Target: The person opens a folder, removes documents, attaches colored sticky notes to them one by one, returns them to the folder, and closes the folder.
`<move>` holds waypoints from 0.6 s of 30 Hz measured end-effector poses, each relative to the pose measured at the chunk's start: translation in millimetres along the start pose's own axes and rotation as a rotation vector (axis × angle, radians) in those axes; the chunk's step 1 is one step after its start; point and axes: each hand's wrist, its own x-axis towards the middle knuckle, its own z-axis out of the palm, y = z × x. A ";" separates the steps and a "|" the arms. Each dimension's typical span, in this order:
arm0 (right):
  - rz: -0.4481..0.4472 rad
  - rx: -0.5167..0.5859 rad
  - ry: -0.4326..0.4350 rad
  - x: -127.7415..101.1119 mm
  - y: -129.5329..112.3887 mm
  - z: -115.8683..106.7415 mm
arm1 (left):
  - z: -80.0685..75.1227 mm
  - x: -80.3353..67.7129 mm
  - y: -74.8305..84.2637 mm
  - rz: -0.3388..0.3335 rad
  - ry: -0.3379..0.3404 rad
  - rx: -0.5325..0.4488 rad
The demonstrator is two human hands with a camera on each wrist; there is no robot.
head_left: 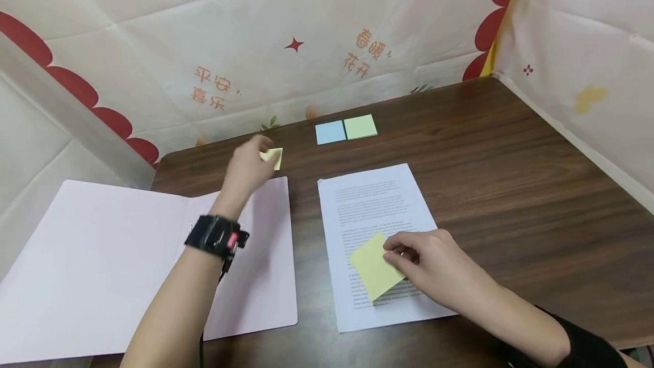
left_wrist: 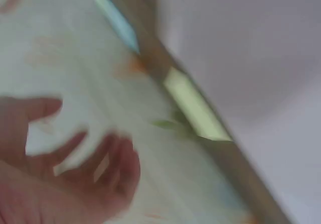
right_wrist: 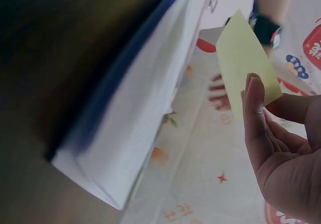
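Note:
My right hand pinches the edge of a loose yellow sticky note that lies tilted over a stack of printed sheets. In the right wrist view the sticky note sticks up between thumb and fingers. My left hand, blurred, reaches to the far side of the table, right at a small yellow sticky pad. The left wrist view shows that hand with loosely curled fingers holding nothing, and the yellow pad apart from it.
A blue pad and a green pad lie side by side near the back wall. An open pink folder covers the table's left part and overhangs its edge. Printed cloth walls enclose the dark wooden table.

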 end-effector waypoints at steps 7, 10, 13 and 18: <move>0.070 0.038 -0.103 4.5 7.1 7.6 | 43.1 -108.0 48.4 0.504 -0.404 0.071; 0.066 0.057 -0.155 5.3 7.4 11.6 | 57.4 -137.6 54.5 0.533 -0.528 0.208; 0.056 0.044 -0.188 7.1 7.7 15.3 | 63.3 -147.5 54.8 0.529 -0.560 0.319; 0.072 -0.026 -0.264 8.1 9.7 20.9 | 69.5 -148.3 51.8 0.539 -0.549 0.430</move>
